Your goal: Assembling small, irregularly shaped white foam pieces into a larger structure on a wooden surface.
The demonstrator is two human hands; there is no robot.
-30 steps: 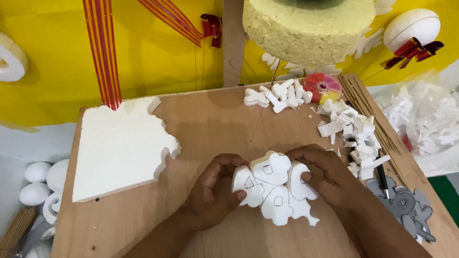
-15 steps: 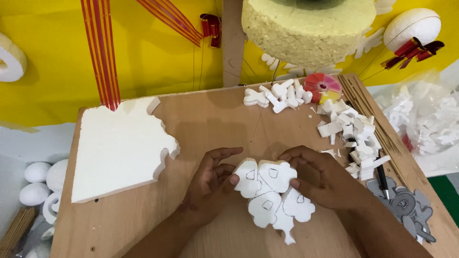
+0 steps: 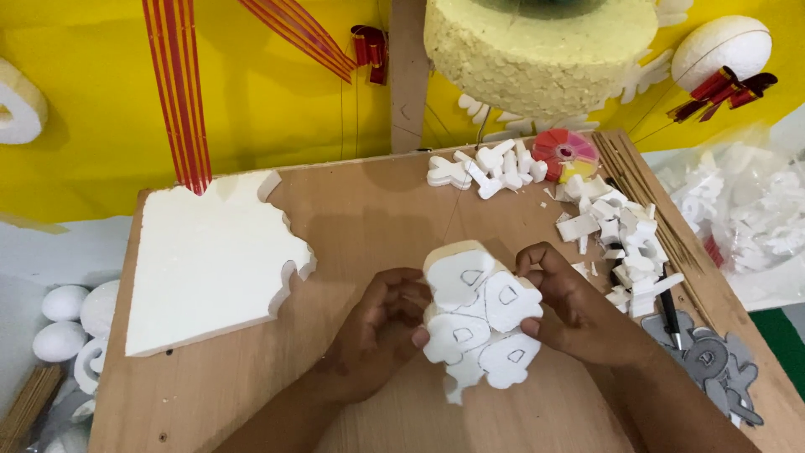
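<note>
A white foam cut-out (image 3: 478, 323), shaped like a clover of rounded lobes with pencil outlines on each lobe, is held tilted over the wooden board (image 3: 369, 210). My left hand (image 3: 381, 335) grips its left edge with curled fingers. My right hand (image 3: 570, 315) holds its right side, thumb on the lower lobe and fingers behind the top. A thin vertical wire crosses just above the piece.
A large white foam slab (image 3: 205, 264) with a cut-away edge lies at the board's left. Foam offcuts (image 3: 486, 168) and scraps (image 3: 625, 235) sit at the back and right, with a pen (image 3: 671, 315), grey cut shapes (image 3: 713, 361), a round colour box (image 3: 566, 151) and foam eggs (image 3: 63, 319).
The foam cut-out was turned and tipped up in both hands, its top edge now facing the camera. My hands shifted slightly along its sides.
</note>
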